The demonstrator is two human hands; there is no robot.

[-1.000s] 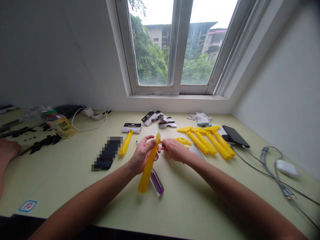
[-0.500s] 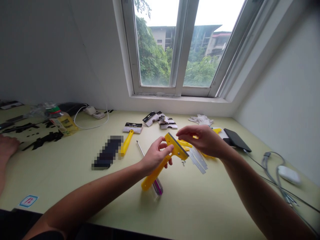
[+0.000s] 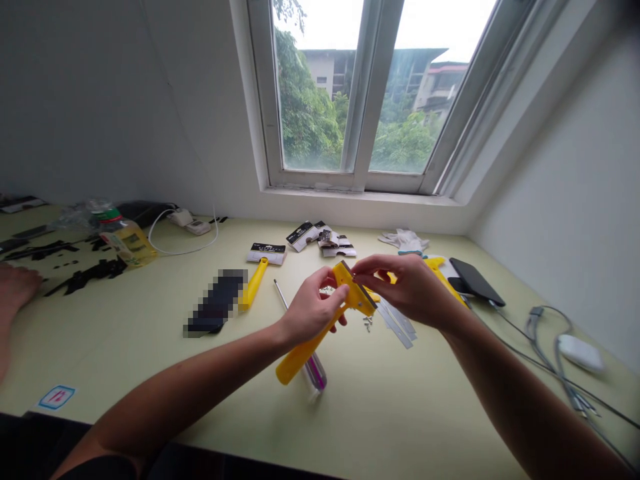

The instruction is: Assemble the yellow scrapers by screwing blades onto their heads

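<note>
My left hand is closed around the neck of a yellow scraper, its thumb on the wide head. The handle slants down to the left, and a grey blade edge lines the head's far side. My right hand has thumb and forefinger pinched together at that head; whatever is between the fingertips is too small to make out. Below the head lie several small screws and several flat metal blades. A screwdriver with a clear and purple handle lies on the table beneath the scraper.
Another yellow scraper lies left, beside a pixelated dark object. Black-and-white packaging cards, a white glove, a phone, and cables lie around. A bottle and another person's hand are at the left.
My right hand's pinched fingertips have moved down and left onto the scraper's head. The scraper has shifted slightly in my left hand's grip, its handle end further left.
</note>
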